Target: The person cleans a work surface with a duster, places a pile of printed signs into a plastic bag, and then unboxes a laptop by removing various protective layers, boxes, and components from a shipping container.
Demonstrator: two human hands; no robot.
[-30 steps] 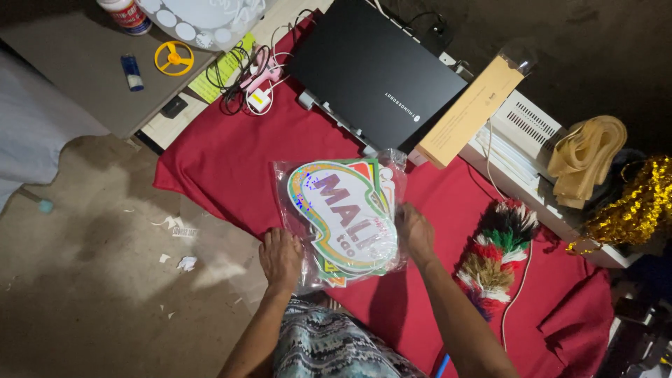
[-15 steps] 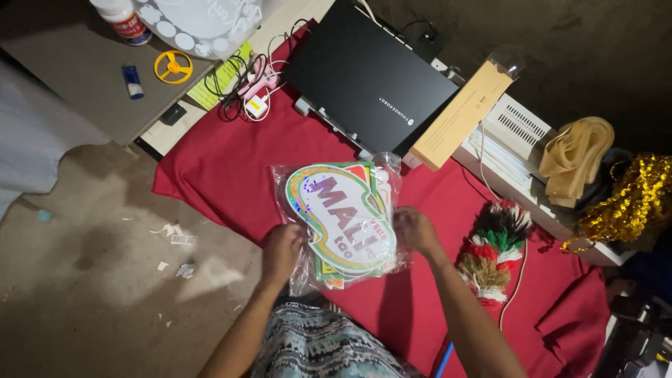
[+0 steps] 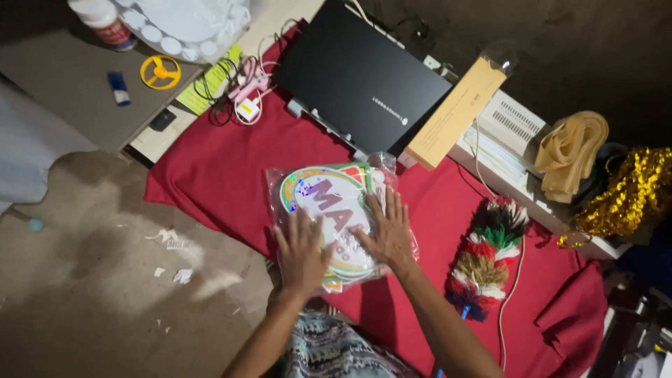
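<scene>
Your left hand [image 3: 302, 253] and right hand [image 3: 387, 234] both lie flat, fingers spread, pressing on the plastic-wrapped pack of colourful cutouts [image 3: 334, 210] and gripping nothing. The pack rests on the red cloth [image 3: 210, 175] at frame centre, below the closed black laptop [image 3: 360, 77], left of the feather duster [image 3: 486, 255].

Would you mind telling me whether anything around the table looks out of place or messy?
Torn paper scraps litter the floor left of the red cloth. Both hands, left and right, lie flat on the plastic-wrapped sign.
</scene>
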